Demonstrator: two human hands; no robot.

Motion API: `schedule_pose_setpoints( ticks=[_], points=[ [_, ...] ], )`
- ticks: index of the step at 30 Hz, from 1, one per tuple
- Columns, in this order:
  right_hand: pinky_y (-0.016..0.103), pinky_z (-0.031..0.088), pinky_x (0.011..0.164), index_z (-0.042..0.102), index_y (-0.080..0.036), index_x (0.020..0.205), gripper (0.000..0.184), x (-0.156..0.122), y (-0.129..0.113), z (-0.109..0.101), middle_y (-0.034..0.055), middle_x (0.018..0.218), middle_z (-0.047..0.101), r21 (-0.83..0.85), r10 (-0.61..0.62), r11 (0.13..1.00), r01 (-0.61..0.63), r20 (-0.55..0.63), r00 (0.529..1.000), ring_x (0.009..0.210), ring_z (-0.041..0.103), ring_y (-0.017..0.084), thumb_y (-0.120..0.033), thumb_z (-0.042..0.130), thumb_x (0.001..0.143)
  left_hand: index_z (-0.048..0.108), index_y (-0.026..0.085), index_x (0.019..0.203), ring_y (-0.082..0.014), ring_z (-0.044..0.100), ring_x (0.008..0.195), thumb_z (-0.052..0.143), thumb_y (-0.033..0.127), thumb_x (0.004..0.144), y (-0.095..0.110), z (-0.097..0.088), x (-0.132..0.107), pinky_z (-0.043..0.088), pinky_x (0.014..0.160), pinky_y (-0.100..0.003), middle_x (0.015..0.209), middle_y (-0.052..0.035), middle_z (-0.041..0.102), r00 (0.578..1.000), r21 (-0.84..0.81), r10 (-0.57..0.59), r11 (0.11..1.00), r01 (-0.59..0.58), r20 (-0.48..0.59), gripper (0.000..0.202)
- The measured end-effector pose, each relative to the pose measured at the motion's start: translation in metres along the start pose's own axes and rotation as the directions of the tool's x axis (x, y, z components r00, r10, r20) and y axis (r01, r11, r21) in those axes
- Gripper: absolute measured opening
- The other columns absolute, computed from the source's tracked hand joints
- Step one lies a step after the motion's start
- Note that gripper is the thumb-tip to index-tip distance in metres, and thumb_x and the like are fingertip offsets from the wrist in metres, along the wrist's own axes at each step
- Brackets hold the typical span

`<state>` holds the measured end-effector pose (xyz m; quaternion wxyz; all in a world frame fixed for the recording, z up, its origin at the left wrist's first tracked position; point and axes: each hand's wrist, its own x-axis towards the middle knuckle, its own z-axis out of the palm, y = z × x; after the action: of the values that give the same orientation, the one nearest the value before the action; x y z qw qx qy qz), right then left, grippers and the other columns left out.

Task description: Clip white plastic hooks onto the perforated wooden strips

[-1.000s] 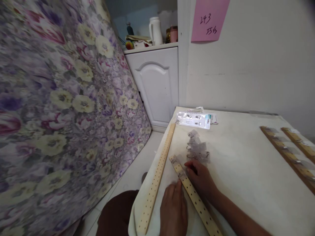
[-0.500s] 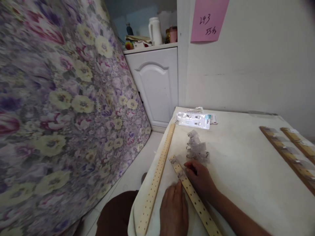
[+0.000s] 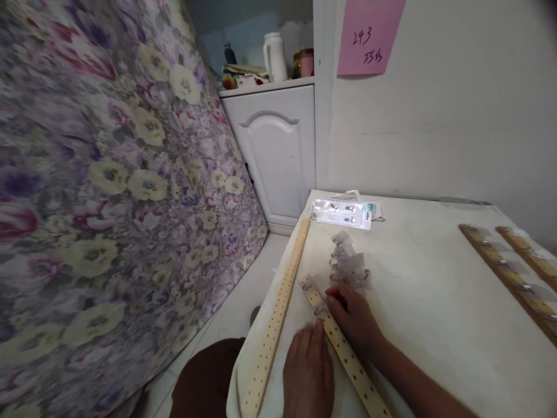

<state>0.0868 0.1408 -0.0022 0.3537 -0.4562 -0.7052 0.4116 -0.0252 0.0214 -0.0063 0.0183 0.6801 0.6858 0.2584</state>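
Observation:
A narrow wooden strip with rows of holes (image 3: 343, 351) lies slanted on the table between my hands. Two small clips with clear plastic tabs sit at its far end, one at the tip (image 3: 307, 285) and another just nearer (image 3: 321, 307). My left hand (image 3: 308, 368) lies palm down with fingers stretched, its index fingertip touching the strip by the nearer clip. On the strip's right side, my right hand (image 3: 354, 316) has its fingers curled together beside that clip; what they pinch is hidden. Just beyond is a pile of loose clear-tabbed clips (image 3: 348, 261).
A second holed strip (image 3: 281, 313) lies along the table's left edge. Packaged clips (image 3: 342, 213) lie at the back. Two strips fitted with clips (image 3: 509, 270) (image 3: 531, 252) rest at the right. A floral curtain (image 3: 130, 203) hangs left, a white cabinet (image 3: 276, 157) stands behind.
Almost nothing differs. My left index fingertip has shifted very slightly toward the nearer clip, and the view has moved a touch.

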Motion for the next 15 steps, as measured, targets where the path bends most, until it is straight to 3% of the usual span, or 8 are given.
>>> schedule_pose_setpoints(
  ticks=[6, 15],
  points=[
    [0.028, 0.042, 0.059, 0.060, -0.016, 0.088, 0.017, 0.0020, -0.0014, 0.0036, 0.0013, 0.072, 0.058, -0.075, 0.012, 0.997, -0.012, 0.003, 1.000, 0.063, 0.052, 0.017, -0.027, 0.059, 0.075, 0.051, 0.014, 0.122, -0.0237, 0.059, 0.088, 0.043, 0.012, 0.086, -0.0003, 0.0008, 0.0000, 0.055, 0.077, -0.040, 0.097, -0.0115, 0.062, 1.000, 0.008, 0.004, 1.000, -0.004, -0.002, 0.037],
    [0.028, 0.042, 0.060, 0.060, -0.018, 0.089, 0.020, 0.0035, 0.0005, 0.0061, -0.0008, 0.071, 0.057, -0.035, 0.101, 0.994, -0.101, -0.004, 0.995, 0.062, 0.052, 0.015, -0.025, 0.062, 0.070, 0.053, 0.013, 0.119, -0.0242, 0.060, 0.088, 0.042, 0.010, 0.085, 0.0007, 0.0014, 0.0011, 0.055, 0.077, -0.041, 0.097, -0.0118, 0.063, 1.000, 0.049, -0.001, 0.999, 0.000, 0.025, 0.035]
  ],
)
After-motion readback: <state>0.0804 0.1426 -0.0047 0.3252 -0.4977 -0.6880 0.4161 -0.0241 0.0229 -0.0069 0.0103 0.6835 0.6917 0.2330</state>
